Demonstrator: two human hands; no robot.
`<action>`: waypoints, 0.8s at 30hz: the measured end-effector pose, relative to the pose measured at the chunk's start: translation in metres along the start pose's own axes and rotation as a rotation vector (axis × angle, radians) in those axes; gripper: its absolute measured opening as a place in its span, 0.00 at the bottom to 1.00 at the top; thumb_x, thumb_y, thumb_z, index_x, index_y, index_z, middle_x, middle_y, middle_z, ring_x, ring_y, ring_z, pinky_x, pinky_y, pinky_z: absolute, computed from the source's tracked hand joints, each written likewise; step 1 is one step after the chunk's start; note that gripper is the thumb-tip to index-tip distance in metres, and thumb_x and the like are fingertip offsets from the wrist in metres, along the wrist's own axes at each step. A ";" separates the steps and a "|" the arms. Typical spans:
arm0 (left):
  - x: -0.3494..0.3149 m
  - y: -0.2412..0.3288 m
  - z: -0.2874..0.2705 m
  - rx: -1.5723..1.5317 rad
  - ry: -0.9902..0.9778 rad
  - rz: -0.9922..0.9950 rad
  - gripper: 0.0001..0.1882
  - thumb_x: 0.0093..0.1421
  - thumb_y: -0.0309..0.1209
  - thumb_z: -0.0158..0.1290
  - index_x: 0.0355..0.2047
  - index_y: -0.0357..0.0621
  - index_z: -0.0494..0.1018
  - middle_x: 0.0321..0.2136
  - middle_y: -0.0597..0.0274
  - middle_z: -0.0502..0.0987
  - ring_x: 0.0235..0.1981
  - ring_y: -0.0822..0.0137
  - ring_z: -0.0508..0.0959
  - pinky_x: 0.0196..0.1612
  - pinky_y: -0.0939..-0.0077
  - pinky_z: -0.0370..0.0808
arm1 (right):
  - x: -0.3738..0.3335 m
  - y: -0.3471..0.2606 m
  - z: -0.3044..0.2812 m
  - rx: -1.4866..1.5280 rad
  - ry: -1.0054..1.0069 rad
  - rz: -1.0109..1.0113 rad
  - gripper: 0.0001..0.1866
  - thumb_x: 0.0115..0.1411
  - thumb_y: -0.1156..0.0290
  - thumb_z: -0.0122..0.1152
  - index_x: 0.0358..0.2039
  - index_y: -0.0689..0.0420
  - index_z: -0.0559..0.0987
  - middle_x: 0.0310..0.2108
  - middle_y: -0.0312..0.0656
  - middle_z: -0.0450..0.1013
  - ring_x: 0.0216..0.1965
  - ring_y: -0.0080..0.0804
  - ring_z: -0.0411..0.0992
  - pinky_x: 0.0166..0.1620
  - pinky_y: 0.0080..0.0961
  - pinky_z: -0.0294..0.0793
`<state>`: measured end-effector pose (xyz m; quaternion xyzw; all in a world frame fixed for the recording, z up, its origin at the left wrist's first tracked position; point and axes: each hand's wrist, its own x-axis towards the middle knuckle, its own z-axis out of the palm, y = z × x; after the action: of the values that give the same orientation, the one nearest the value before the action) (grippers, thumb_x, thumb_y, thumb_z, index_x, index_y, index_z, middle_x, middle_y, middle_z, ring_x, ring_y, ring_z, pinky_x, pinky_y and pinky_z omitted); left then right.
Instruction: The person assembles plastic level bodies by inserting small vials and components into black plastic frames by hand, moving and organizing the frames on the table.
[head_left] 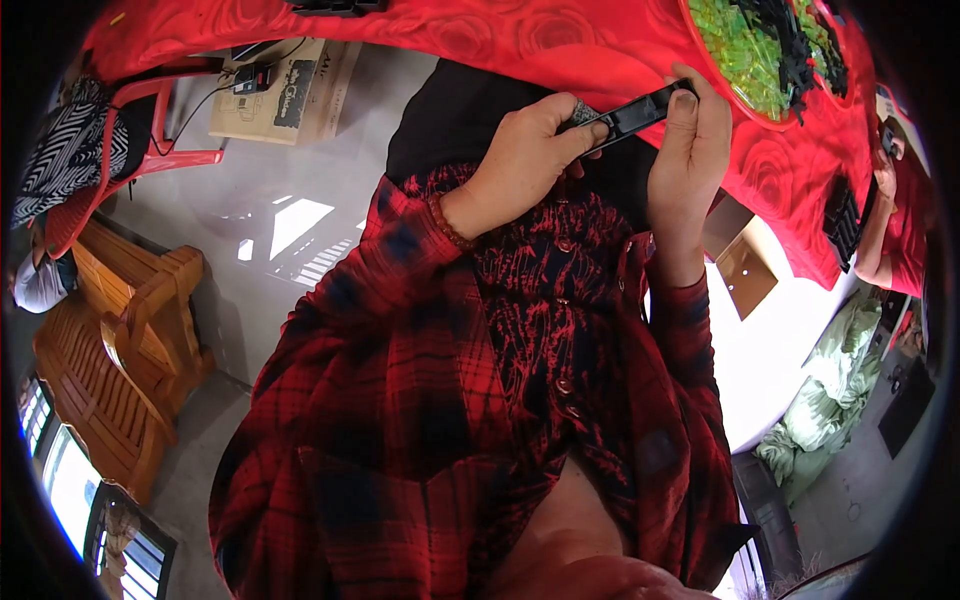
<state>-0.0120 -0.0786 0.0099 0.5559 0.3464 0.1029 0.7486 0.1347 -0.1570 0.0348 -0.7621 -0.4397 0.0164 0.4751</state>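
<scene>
Between my two hands is a slim black bar-shaped piece, plastic-looking, held above my lap and tilted up toward the right. My left hand, with a reddish bead bracelet at the wrist, pinches its left end between thumb and fingers. At the other end, my right hand grips the piece, its thumb lying on the upper face. The exact kind of piece cannot be made out. Just beyond the hands lies the edge of a red rose-patterned tablecloth.
A red-rimmed tray of green-yellow translucent bits and black pieces is at the upper right. Black parts lie near a co-worker's arm. A cardboard box, red chair and wooden bench stand left.
</scene>
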 end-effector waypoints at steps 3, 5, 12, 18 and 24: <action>0.003 -0.003 -0.002 -0.033 0.001 0.039 0.08 0.68 0.32 0.53 0.39 0.38 0.75 0.30 0.64 0.80 0.25 0.78 0.76 0.30 0.82 0.73 | 0.003 -0.002 0.002 -0.026 -0.002 -0.022 0.12 0.68 0.72 0.51 0.47 0.61 0.78 0.38 0.49 0.74 0.39 0.43 0.72 0.45 0.36 0.69; 0.006 -0.001 -0.006 -0.016 -0.046 0.035 0.09 0.68 0.31 0.52 0.42 0.37 0.74 0.32 0.62 0.80 0.26 0.77 0.77 0.31 0.82 0.74 | 0.008 0.004 0.002 -0.084 -0.012 -0.084 0.12 0.68 0.72 0.51 0.47 0.62 0.78 0.37 0.49 0.74 0.39 0.43 0.72 0.44 0.35 0.70; 0.016 0.015 -0.020 -0.294 -0.316 -0.067 0.12 0.69 0.28 0.49 0.49 0.34 0.71 0.41 0.56 0.81 0.35 0.74 0.80 0.39 0.81 0.76 | 0.032 0.014 0.001 0.004 -0.032 -0.041 0.11 0.68 0.71 0.53 0.44 0.62 0.80 0.36 0.49 0.74 0.36 0.44 0.73 0.42 0.34 0.71; 0.014 0.014 -0.018 -0.338 -0.326 -0.053 0.13 0.69 0.28 0.49 0.50 0.35 0.72 0.43 0.56 0.81 0.37 0.74 0.80 0.42 0.80 0.76 | 0.035 0.007 -0.004 -0.020 -0.061 -0.061 0.11 0.69 0.70 0.53 0.44 0.62 0.79 0.35 0.49 0.73 0.36 0.41 0.73 0.42 0.33 0.71; 0.013 0.008 -0.011 -0.130 -0.159 0.031 0.14 0.70 0.36 0.51 0.46 0.37 0.74 0.37 0.60 0.82 0.33 0.75 0.79 0.39 0.82 0.75 | 0.025 -0.004 -0.007 -0.120 -0.072 -0.140 0.13 0.71 0.71 0.50 0.49 0.62 0.79 0.43 0.42 0.74 0.43 0.28 0.70 0.48 0.23 0.70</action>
<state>-0.0074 -0.0607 0.0108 0.5178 0.2699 0.0920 0.8066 0.1508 -0.1437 0.0510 -0.7555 -0.5087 -0.0158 0.4126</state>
